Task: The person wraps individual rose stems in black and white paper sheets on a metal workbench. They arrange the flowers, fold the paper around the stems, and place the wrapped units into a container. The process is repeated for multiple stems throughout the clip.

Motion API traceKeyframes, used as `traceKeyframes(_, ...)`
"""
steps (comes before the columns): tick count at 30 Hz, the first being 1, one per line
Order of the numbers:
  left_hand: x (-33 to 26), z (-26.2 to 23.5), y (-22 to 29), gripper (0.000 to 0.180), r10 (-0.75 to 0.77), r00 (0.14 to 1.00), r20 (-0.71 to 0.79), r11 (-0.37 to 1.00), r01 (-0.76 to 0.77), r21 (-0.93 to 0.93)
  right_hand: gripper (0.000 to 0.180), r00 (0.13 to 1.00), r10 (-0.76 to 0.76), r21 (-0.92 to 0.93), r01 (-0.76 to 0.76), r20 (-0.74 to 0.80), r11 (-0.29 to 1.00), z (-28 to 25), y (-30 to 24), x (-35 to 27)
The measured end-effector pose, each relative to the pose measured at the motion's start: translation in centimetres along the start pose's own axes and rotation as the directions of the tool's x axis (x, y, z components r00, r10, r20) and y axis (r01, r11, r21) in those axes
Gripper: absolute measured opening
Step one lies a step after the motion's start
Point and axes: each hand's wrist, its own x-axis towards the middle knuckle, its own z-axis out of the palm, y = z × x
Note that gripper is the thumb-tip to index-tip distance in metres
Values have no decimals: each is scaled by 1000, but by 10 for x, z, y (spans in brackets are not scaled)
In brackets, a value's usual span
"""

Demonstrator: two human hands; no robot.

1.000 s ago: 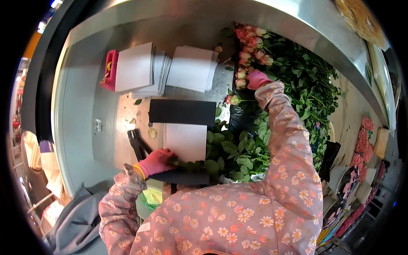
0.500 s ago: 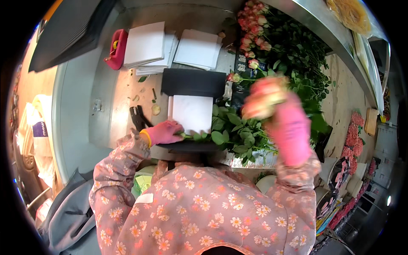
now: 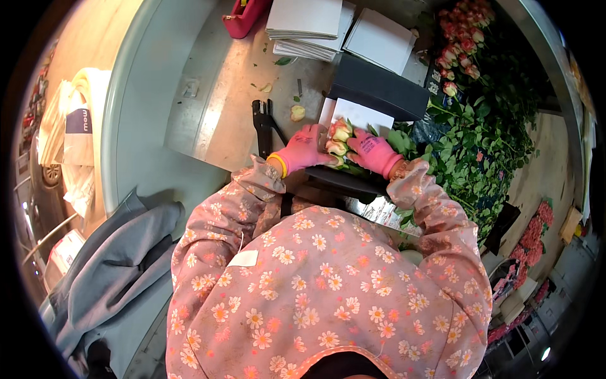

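Note:
Several pink-and-cream roses lie over a white card at the work surface's front. My left hand, in a pink glove, closes around the blooms from the left. From the right my right hand, also gloved in pink, curls its fingers over the same bunch just below the heads. Green leaves partly hide the stems beside it. Behind the card is a black box-like block. A black stapler-like tool lies left of my left hand.
Stacks of white cards lie at the back, near a red tape dispenser. More roses and a heap of leafy stems fill the right side. A loose petal rests on the metal table.
My right hand has brought the roses leftward onto the card, beside my left hand. My left hand has moved from the stems to the blooms. The view has shifted and tilted.

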Motion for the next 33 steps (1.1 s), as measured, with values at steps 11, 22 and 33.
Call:
traceKeyframes(11,42,-32,35,53,462,877,133,824,-480,301,14,972,78,-413,-166,-222,896,11,-19,-8)
traceKeyframes(22,24,-31,63,56,305,946,110,879,-324,349,16,670,634,79,-660,-386,747,-15,228,-41)
traceKeyframes(33,19,-30,65,54,275,959,74,919,-285,274,38,404,210,79,-317,-890,945,-195,76,-238)
